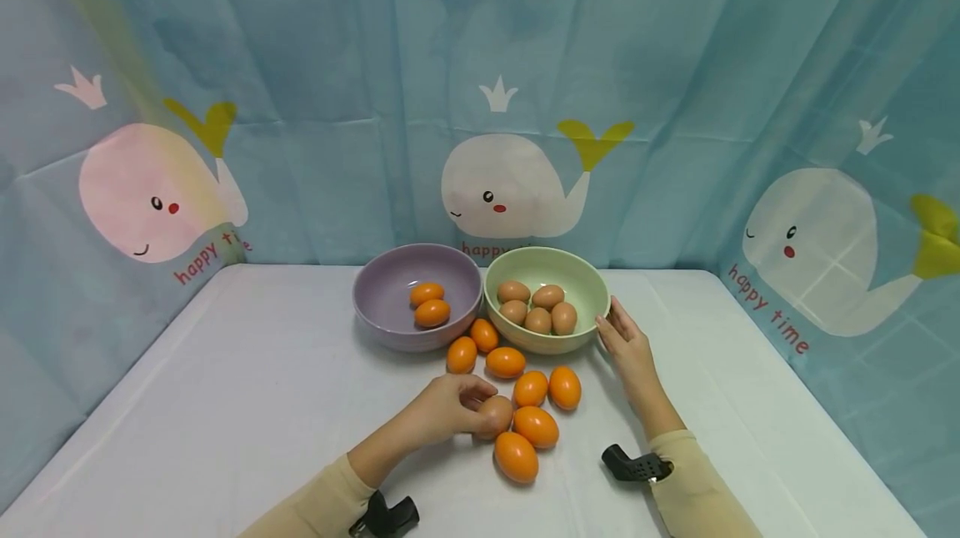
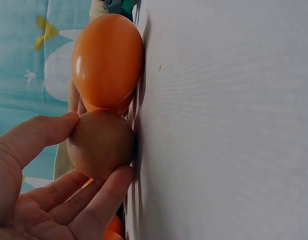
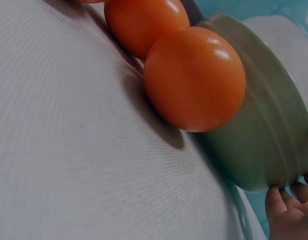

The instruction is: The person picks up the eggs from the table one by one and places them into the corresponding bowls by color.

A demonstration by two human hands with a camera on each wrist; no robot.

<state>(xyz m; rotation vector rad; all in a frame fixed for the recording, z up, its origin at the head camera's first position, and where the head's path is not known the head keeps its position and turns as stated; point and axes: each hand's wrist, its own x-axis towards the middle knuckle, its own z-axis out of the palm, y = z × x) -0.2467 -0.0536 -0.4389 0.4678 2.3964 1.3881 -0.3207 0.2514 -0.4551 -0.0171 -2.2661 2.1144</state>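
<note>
White table [image 1: 225, 404] spread wide; purple bowl [image 1: 390, 304] held two orange eggs, green bowl [image 1: 585, 284] five brown ones, so sorting looked well under way; right hand [image 1: 626, 346] rested flat-fingered against the green bowl's rim; left hand [image 1: 450, 406] pinched the last brown egg [image 1: 497, 414] on the cloth, amid eight loose orange eggs [image 1: 534, 425] left to move.

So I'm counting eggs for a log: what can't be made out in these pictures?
- Left wrist view: the brown egg and left hand hide the eggs behind; the frame edge cuts others off.
- Right wrist view: inside of the green bowl is hidden by its own wall.
- Head view: purple bowl near wall may hide eggs.
</note>
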